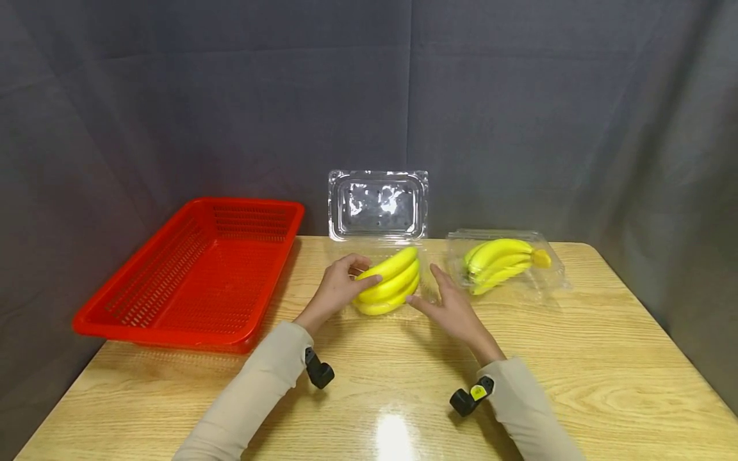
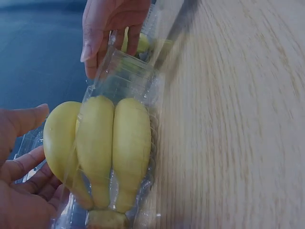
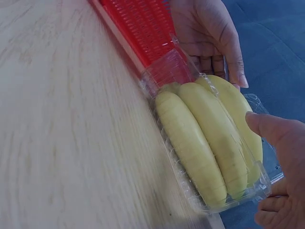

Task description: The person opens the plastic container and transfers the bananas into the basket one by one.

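Note:
A bunch of yellow bananas (image 1: 389, 285) lies in the base of a clear plastic clamshell box (image 2: 127, 69), whose lid (image 1: 425, 208) stands raised behind it. My left hand (image 1: 340, 282) is at the left end of the bunch, thumb over the fruit in the head view, fingers loosely bent behind. On the opposite side, my right hand (image 1: 453, 310) has thumb and forefinger spread wide around the box's right end. In the right wrist view the right thumb (image 3: 271, 128) is close beside the outermost banana.
A second clear box (image 1: 556, 272), with another bunch of bananas (image 1: 501, 259) in it, is at the back right of the wooden table (image 1: 605, 358). A large red plastic basket (image 1: 254, 314) stands at the left. Grey cloth (image 1: 490, 115) hangs behind.

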Available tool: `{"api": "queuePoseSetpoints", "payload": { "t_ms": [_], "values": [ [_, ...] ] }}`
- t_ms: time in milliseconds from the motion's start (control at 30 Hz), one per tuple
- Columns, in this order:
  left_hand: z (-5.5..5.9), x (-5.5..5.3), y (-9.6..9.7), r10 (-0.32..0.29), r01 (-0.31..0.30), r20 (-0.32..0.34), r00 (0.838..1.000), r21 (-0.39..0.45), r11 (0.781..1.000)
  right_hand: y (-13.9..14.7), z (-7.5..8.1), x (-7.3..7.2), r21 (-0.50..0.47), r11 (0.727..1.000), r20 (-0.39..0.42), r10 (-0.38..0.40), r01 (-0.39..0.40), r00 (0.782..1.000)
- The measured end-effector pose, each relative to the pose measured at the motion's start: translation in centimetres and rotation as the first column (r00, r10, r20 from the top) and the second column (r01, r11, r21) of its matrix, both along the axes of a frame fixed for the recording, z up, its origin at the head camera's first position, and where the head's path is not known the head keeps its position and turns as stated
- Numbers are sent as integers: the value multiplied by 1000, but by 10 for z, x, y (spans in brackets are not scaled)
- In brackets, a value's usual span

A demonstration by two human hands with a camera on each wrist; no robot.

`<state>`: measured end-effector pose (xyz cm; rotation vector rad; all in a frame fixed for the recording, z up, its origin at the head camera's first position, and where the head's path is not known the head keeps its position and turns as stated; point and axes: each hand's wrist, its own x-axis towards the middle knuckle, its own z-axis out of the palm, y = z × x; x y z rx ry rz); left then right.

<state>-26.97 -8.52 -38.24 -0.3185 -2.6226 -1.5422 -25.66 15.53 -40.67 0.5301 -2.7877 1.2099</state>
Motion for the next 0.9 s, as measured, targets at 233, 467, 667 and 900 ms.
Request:
{"api": "queuePoseSetpoints", "payload": {
  "t_ms": [233, 467, 667, 900],
  "values": [
    [3, -1, 1, 0, 1, 24, 1000, -15, 1000, -3, 1, 0, 44, 999, 32, 18, -20, 999],
    [1, -4, 3, -18, 19, 21, 1000, -34, 999, -3, 0, -2, 75, 997, 59, 17, -22, 998],
    [-1, -6, 4, -21, 23, 42, 999, -46, 999, -2, -2, -3, 78, 997, 58, 23, -28, 998],
    [1, -7, 2, -34, 37, 53, 998, -68, 997, -2, -1, -3, 111, 992, 55, 50, -56, 997]
  ]
}}
